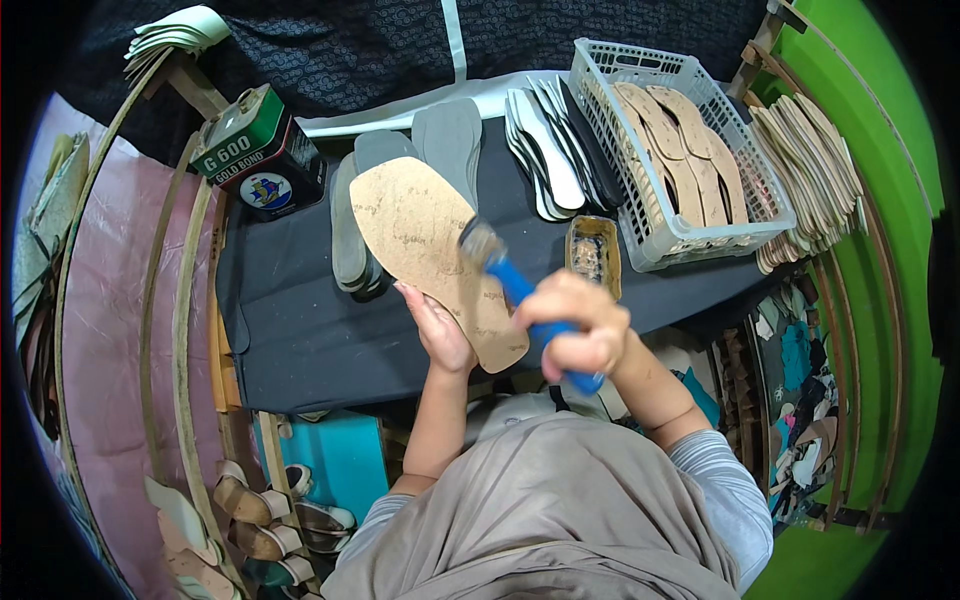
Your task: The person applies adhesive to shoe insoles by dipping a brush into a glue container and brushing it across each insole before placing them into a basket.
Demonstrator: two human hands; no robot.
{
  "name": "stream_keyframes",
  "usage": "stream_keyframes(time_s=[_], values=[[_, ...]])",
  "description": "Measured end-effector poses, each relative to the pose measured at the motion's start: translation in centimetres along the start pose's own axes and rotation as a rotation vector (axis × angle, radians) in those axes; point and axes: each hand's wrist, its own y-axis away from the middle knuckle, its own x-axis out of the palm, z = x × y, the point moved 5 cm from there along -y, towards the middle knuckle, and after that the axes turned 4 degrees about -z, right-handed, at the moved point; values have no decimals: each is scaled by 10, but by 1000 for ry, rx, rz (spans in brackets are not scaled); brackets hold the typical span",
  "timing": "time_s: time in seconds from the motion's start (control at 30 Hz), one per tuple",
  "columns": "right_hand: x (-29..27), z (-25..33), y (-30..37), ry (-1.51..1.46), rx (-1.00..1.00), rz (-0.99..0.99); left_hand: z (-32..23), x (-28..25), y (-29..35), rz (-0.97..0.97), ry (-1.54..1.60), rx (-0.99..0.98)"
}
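My left hand (442, 332) holds a tan shoe insole (408, 225) from beneath its edge, fingers hidden under it. The insole is tilted above the black-covered table, its wide end away from me. In my right hand (585, 325) is a brush (514, 284) with a blue handle, my fingers wrapped round it. The dark brush end, blurred by motion, is at the insole's right edge near its middle. Whether the bristles touch the surface I cannot tell. Just right of the brush stands a small tan tub (596, 258) with dried residue inside.
Grey sole pieces (448, 140) lie in stacks behind the insole, with white ones (545, 165) beside them. A green and black can (262, 150) stands at the back left. At the right, a plastic crate (655, 245) holds tan insoles; more stacked pieces (815, 180) sit beyond it.
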Motion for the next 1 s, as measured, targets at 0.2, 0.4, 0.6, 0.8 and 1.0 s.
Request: stream_keyframes(time_s=[0.2, 0.4, 0.6, 0.8, 1.0], values=[[2, 5, 4, -165, -12, 24, -3, 7, -4, 192, -782, 116], [12, 12, 12, -203, 16, 150, -3, 3, -9, 196, -828, 88], [-10, -1, 8, -106, 47, 37, -6, -4, -18, 62, -829, 263], [-10, -11, 20, -361, 312, -131, -1, 5, -12, 154, -730, 120], [12, 6, 18, -146, 212, -2, -8, 5, -16, 128, -904, 202]])
